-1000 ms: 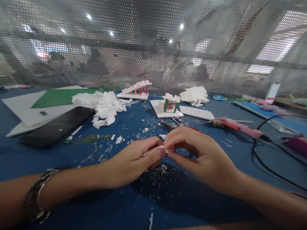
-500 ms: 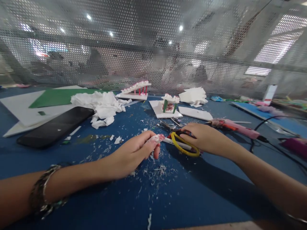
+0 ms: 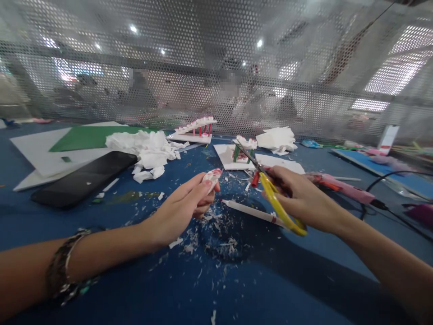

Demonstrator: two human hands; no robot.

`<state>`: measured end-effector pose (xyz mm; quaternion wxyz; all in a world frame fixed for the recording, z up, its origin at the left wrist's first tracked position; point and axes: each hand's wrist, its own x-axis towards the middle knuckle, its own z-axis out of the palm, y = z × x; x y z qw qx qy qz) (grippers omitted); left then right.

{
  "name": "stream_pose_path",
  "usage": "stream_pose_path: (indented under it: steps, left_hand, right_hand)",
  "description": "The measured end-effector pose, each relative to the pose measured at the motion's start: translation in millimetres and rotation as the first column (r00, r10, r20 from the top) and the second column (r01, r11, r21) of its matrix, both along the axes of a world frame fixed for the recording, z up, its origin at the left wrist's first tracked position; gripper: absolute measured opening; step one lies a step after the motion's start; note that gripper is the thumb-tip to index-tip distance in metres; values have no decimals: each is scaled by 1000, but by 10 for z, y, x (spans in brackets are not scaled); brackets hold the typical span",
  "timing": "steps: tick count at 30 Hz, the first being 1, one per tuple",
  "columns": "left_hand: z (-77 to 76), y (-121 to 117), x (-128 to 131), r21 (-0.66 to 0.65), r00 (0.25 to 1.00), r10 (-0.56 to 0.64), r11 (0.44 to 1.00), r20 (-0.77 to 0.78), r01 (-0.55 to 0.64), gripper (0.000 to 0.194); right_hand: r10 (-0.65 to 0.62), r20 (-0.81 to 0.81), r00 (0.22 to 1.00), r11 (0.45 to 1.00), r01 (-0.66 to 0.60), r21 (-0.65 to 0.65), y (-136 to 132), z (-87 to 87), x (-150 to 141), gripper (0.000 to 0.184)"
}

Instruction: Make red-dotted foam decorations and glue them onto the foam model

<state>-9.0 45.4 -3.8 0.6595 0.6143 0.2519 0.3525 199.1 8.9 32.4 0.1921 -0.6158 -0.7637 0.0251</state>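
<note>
Between the thumb and fingers of my left hand (image 3: 189, 198) is a small white piece with red marks (image 3: 213, 176); its material is hard to make out. My right hand (image 3: 297, 194) grips yellow-handled scissors (image 3: 277, 203), raised off the table with the blades pointing up and away. Below the scissors a white marker-like stick (image 3: 252, 211) with red marks lies on the blue table. Close by the scissors' pivot is a small red cylinder (image 3: 255, 179). White scraps (image 3: 226, 246) are scattered beneath both hands.
A small model with green posts (image 3: 241, 153) and a stair model with red posts (image 3: 199, 129) stand behind. Crumpled white paper (image 3: 145, 146) and a black phone (image 3: 84, 178) lie left. A pink glue gun (image 3: 345, 187) with its cable lies right. Perforated metal mesh (image 3: 203, 81) rises at the back.
My right hand has lifted the scissors from the table, blades now swung upward. My left hand, still pinching the white piece, has shifted slightly left and up.
</note>
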Motion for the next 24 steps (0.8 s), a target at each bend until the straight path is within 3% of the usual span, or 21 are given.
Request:
stream_pose_path:
  steps: [4, 12, 15, 20, 24]
  left_hand:
    - [-4, 17, -24, -27, 992, -3, 1000, 124, 6, 21]
    - [28, -9, -24, -65, 983, 2, 998, 182, 10, 21]
    - [37, -6, -17, -37, 990, 52, 998, 130, -48, 19]
    - [15, -9, -3, 209, 993, 99, 974, -58, -85, 20]
    - [-24, -44, -12, 293, 967, 163, 951, -195, -102, 24]
  right_hand:
    - [131, -14, 991, 990, -132, -59, -45, -38, -96, 11]
    - [213, 62, 975, 977, -211, -45, -65, -98, -160, 19]
    - [232, 74, 970, 973, -231, -25, -81, -91, -162, 17]
    - [218, 83, 972, 971, -207, -115, -98, -113, -238, 15]
    - [206, 114, 972, 975, -195, -105, -123, -118, -280, 14]
